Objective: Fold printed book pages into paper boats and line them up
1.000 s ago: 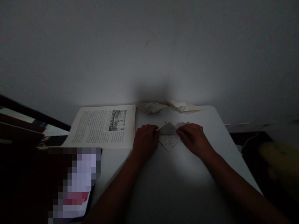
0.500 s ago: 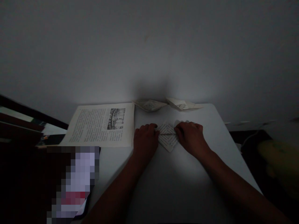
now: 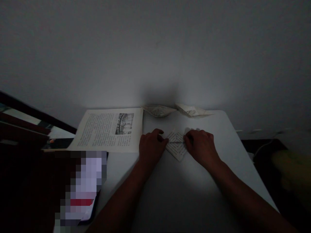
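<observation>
A small diamond of folded printed paper (image 3: pixel 177 147) lies on the white table between my hands, with a crease line running across its middle. My left hand (image 3: pixel 152 145) holds its left corner, the thumb at the tip and the index finger arched a little above. At the opposite corner, my right hand (image 3: pixel 201 142) pinches the paper between thumb and curled fingers. Behind them, against the wall, sit two folded paper boats, a left one (image 3: pixel 159 111) and a right one (image 3: pixel 193 111).
An open book (image 3: pixel 104 129) with printed text and a picture lies at the table's left. A phone (image 3: pixel 88 184), its screen blurred out, is near the front left edge. The wall (image 3: pixel 155 58) closes off the back of the white table (image 3: pixel 233 155).
My left index finger has lifted slightly away from the thumb. Both hands stay at the paper's side corners. The whole view has shifted a little.
</observation>
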